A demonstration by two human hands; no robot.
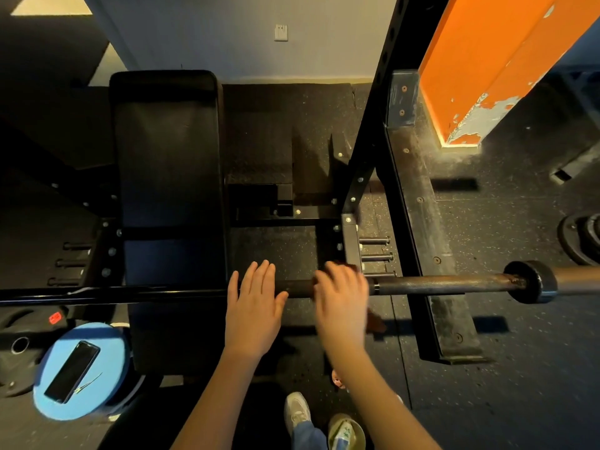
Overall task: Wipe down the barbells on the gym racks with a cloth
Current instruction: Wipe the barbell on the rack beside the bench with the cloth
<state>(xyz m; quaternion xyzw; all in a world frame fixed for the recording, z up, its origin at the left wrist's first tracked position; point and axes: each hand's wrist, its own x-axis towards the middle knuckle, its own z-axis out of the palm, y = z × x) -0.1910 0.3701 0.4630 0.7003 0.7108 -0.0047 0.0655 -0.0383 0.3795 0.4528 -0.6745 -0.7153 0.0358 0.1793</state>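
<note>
A dark, rusty barbell lies across the view on the black rack, with its collar at the right. My left hand lies flat on the bar near its middle, fingers straight and together. Just to its right, my right hand is blurred and curls over the bar with a dark brown cloth under it. Bits of the cloth stick out past the fingertips and below the palm. Most of the cloth is hidden by the hand.
A black padded bench runs away from me under the bar. A blue disc at lower left carries a phone. Weight plates lie on the floor at the right, and an orange pillar stands behind the rack. My shoes are below.
</note>
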